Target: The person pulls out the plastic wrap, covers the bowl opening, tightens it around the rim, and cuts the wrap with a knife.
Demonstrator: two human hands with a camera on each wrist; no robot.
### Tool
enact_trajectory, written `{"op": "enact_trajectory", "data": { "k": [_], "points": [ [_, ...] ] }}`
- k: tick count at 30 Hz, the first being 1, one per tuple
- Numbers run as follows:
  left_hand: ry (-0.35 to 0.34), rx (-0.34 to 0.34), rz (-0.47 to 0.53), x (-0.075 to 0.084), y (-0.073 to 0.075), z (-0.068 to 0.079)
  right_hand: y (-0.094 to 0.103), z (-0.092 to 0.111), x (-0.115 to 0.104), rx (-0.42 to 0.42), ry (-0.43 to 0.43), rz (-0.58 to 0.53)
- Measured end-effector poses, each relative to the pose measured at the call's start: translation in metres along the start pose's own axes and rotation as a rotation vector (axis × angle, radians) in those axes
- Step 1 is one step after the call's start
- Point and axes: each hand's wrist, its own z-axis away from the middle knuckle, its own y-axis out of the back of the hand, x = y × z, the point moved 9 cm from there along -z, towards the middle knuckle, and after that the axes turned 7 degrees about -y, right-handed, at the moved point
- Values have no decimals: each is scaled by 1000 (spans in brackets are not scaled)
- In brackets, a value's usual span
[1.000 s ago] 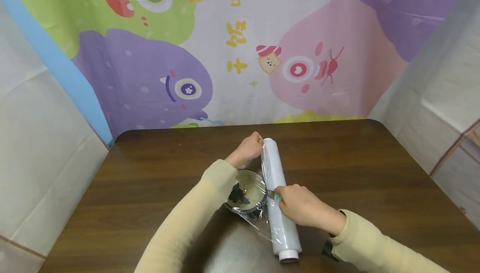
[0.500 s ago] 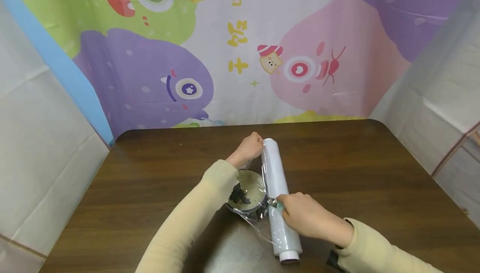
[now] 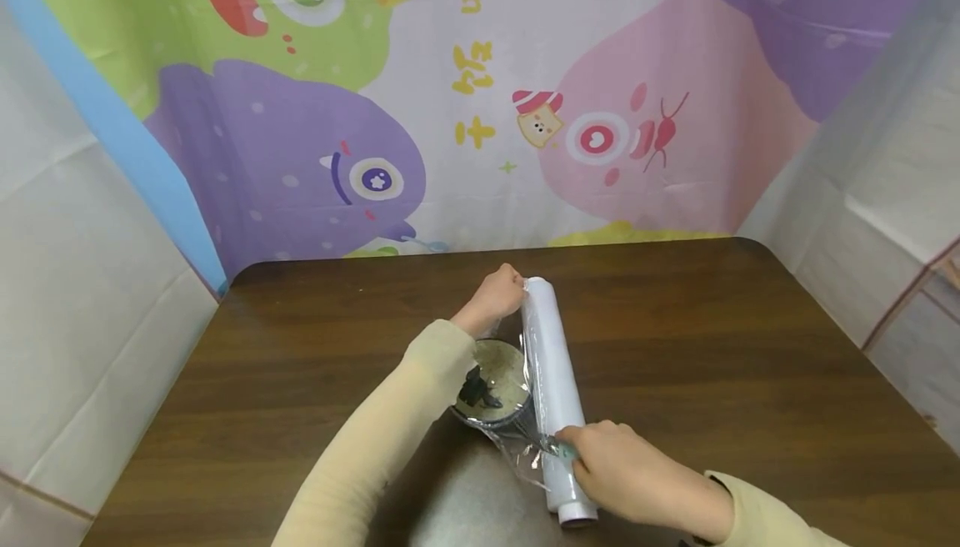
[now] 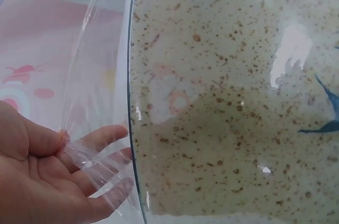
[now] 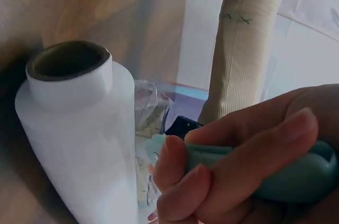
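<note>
A speckled bowl [image 3: 504, 368] with a dark blue rim stands on the table, clear plastic wrap stretched over its top. To its right lies a thick white roll of plastic wrap [image 3: 553, 363], pointing away from me. At the roll's far end my left hand [image 3: 498, 295] pinches the film; the left wrist view shows the bunched plastic wrap [image 4: 98, 166] between thumb and fingers, beside the bowl's rim. My right hand [image 3: 633, 474] grips a mint-green utility knife [image 5: 288, 179]. Its tip meets the film between bowl and roll, near the roll's close end.
The brown wooden table [image 3: 712, 338] reaches back to a cartoon-printed curtain [image 3: 480, 188]. Pale cloth panels [image 3: 82, 280] hang at both sides. My left sleeve [image 3: 397, 414] crosses in front of the bowl and hides part of it.
My right hand has drawn the utility knife toward me along the roll, from beside the bowl to near the roll's close end. My left hand stays at the far end, pinching the film.
</note>
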Motion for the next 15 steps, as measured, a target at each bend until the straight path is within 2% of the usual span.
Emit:
{"op": "enact_trajectory", "data": {
  "k": [7, 15],
  "points": [
    [15, -13, 32, -3, -1, 0, -5, 12, -4, -12, 71, -14],
    [11, 18, 0, -2, 2, 0, -14, 24, -5, -54, 132, -13]
  ]
}}
